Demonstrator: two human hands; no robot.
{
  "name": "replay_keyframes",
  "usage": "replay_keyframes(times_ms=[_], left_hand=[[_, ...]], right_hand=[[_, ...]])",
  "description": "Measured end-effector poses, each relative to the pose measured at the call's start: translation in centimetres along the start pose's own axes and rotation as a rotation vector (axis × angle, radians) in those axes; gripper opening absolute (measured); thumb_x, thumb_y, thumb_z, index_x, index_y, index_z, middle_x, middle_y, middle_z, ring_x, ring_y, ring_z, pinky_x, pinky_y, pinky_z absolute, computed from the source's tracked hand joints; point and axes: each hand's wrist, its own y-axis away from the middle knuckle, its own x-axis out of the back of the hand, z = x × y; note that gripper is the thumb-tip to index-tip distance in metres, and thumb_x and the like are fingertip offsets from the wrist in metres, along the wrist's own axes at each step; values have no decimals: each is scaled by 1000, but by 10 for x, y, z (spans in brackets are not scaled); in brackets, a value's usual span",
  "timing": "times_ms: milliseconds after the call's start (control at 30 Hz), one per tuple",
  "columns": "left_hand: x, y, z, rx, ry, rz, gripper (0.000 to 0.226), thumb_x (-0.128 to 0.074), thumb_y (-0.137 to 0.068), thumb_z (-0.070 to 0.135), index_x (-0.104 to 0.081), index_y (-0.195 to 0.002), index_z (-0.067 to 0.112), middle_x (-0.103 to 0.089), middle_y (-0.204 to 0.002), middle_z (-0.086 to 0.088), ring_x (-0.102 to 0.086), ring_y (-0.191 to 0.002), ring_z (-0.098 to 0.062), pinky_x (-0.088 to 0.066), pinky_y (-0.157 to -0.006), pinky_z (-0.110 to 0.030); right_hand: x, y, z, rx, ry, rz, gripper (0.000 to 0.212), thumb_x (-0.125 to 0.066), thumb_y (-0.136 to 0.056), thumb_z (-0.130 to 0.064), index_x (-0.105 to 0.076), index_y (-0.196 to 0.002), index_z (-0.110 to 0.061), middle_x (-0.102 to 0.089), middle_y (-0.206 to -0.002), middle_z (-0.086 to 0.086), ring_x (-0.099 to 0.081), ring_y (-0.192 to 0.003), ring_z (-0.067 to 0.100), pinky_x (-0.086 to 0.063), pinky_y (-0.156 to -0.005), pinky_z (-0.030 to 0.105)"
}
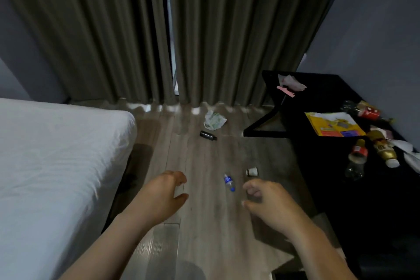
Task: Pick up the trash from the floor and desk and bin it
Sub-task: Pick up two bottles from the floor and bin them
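Fingers [249,185] loosely curled, holding nothing: left hand [159,198], right hand [270,204]; bottle [229,182], cup [251,172] on floor [204,229].

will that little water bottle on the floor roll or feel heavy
The small water bottle lies on its side on the smooth wood floor, so a nudge would probably roll it. It looks small and seemingly empty, so likely light.

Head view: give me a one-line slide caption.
Empty left hand and right hand above floor litter: water bottle, paper cup, dark bottle, crumpled wrapper; black desk also cluttered.
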Motion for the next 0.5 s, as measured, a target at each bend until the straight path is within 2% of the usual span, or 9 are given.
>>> replay_keyframes(times_ms=[100,233,367,500], left_hand=[[7,-31,-9,-29,-2,-24,40,-61,-88,38,-54,-125,27,-57,-121,9,-58,-102,-6,-44,-85,-15],[16,-79,-19,-42,-7,-49,41,-60,-88,38,-53,-127,27,-57,-121,9,-58,-104,-7,-46,-88,-17],[28,-137,-26,-73,-51,-53,41,-60,-88,39,-53,-127,27,-57,-122,10,-58,-104,-5,-44,-84,-13],[45,-203,-30,-92,-83,-55,39,-61,-88,39,-54,-125,27,-58,-121,9,-58,-103,-5,-44,-84,-13]], right_hand=[[1,-26,-2,-66,-8,1,30,-70,-79,-27,-66,-109,-24,-66,-103,-7,-61,-95,6,-45,-77,15],[5,-69,0,-111,-27,16,25,-71,-77,-24,-68,-102,-20,-67,-97,-5,-62,-91,7,-48,-81,23],[12,-129,6,-116,-51,14,29,-71,-78,-27,-66,-106,-24,-63,-93,-10,-62,-95,7,-47,-82,19],[29,-197,18,-119,-79,29,30,-72,-77,-28,-66,-107,-24,-65,-97,-10,-62,-94,5,-47,-83,19]])
